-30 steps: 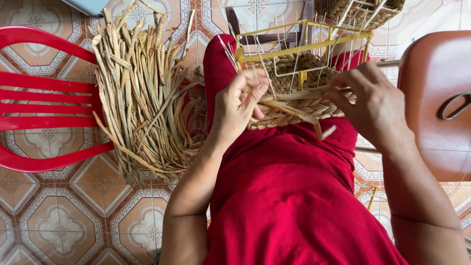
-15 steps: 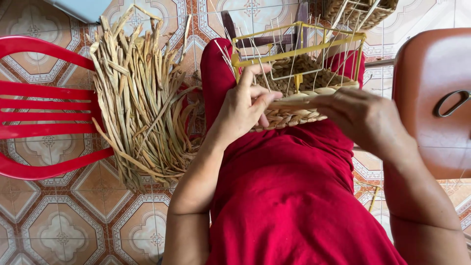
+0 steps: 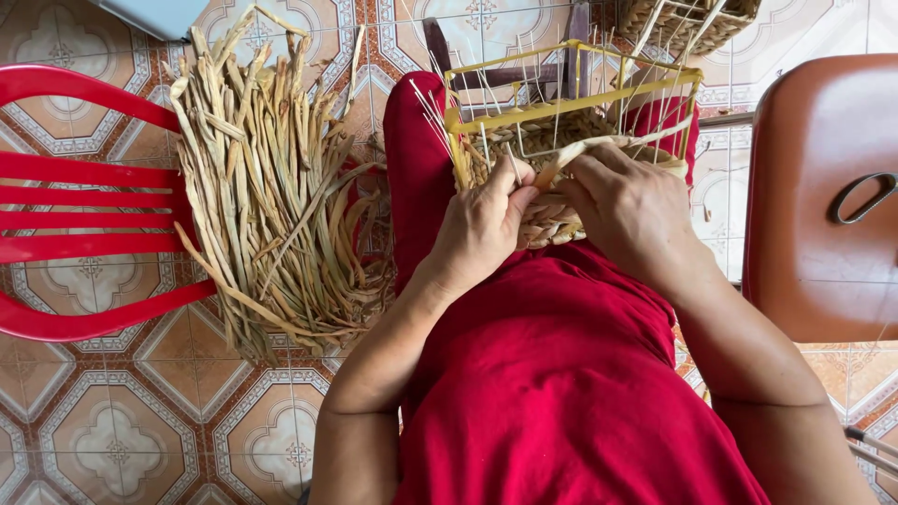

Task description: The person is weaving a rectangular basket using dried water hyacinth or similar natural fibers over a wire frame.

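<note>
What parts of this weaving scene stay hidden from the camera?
Head view, the only one:
- The near side of the half-woven basket on its yellow frame is covered by the left hand and right hand.
- The right hand's fingertips curl out of sight under the straw strand.
- The second basket is cut off by the top edge.
- The red chair runs past the left edge.

We see both forearms reach forward over the lap, bare to the elbows. Our left hand [image 3: 482, 229] curls knuckles-up, fingers [image 3: 517, 187] bent and pinching. Our right hand [image 3: 636, 215] sits just beside it, fingers folded down, thumbs nearly meeting
</note>
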